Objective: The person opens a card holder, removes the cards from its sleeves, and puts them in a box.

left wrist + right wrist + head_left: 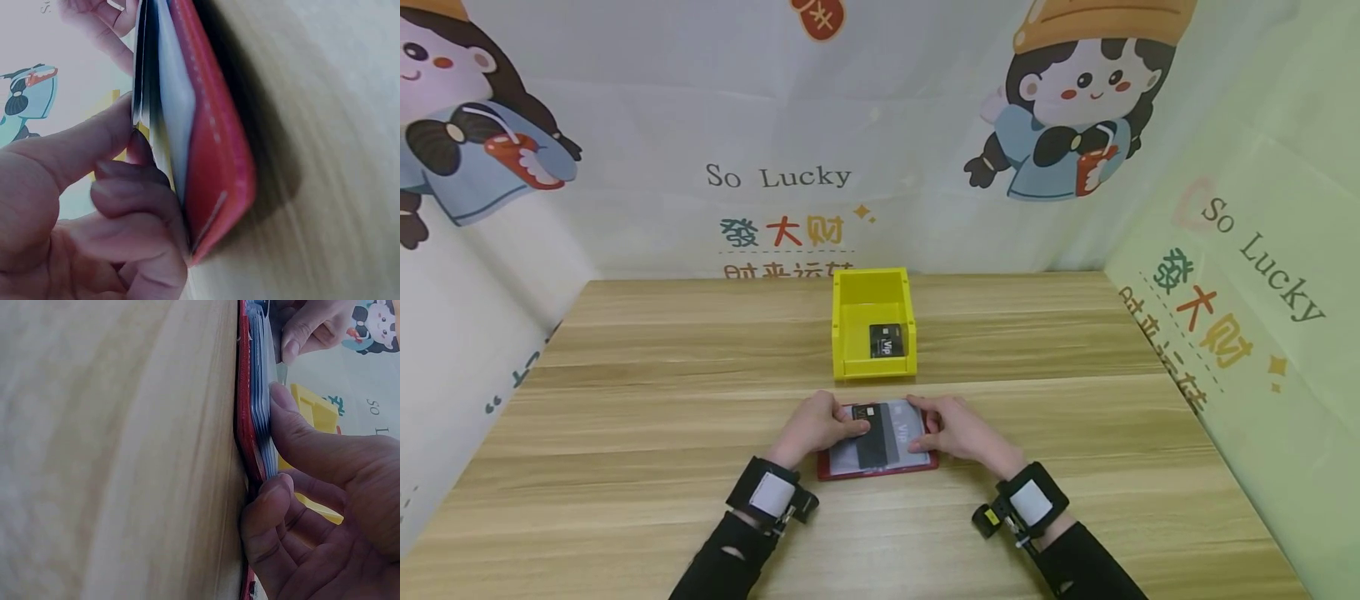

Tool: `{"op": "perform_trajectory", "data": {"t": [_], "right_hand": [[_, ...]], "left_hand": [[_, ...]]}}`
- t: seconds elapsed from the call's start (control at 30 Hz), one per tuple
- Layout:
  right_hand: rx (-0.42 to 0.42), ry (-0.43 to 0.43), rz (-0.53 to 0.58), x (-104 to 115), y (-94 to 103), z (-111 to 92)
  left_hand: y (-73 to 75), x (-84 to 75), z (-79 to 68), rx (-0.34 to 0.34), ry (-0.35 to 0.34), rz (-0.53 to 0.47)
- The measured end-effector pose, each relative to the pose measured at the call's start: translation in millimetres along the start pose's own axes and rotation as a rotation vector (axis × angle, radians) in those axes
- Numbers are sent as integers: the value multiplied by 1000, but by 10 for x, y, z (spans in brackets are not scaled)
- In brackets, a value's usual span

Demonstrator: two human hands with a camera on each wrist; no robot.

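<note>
A red card holder (880, 474) with clear plastic sleeves (907, 421) lies open on the table in front of me. My left hand (820, 427) pinches a black card (872, 450) by its left side, thumb on top, and the card lies over the sleeves. How far the card sits inside a sleeve I cannot tell. At the holder's right side, my right hand (961, 427) pinches the sleeve edges between thumb and fingers. From the right wrist, the stacked sleeves (261, 400) show above the red cover (244, 419), the thumb against their upper face.
Just beyond the holder stands a yellow bin (876, 369). Inside it lies another black card (886, 341) with "Vip" printed on it. The wood-grain table (662, 400) ends at printed cloth walls (917, 217) at the back and sides.
</note>
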State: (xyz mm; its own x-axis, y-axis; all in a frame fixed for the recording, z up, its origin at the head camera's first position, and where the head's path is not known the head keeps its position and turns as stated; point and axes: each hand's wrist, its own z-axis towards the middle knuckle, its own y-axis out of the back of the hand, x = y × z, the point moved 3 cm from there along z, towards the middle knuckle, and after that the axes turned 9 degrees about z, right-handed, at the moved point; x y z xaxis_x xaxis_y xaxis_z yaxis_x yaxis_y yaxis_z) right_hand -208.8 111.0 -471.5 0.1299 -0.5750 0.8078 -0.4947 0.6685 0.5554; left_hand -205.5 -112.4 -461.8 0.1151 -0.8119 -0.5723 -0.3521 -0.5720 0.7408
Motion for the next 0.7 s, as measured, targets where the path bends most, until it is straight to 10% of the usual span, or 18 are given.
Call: {"op": "perform_trajectory", "data": {"t": [0.7], "right_hand": [[-5, 3, 20, -19, -7, 0]], "left_hand": [[38, 133, -38, -17, -62, -278]]}}
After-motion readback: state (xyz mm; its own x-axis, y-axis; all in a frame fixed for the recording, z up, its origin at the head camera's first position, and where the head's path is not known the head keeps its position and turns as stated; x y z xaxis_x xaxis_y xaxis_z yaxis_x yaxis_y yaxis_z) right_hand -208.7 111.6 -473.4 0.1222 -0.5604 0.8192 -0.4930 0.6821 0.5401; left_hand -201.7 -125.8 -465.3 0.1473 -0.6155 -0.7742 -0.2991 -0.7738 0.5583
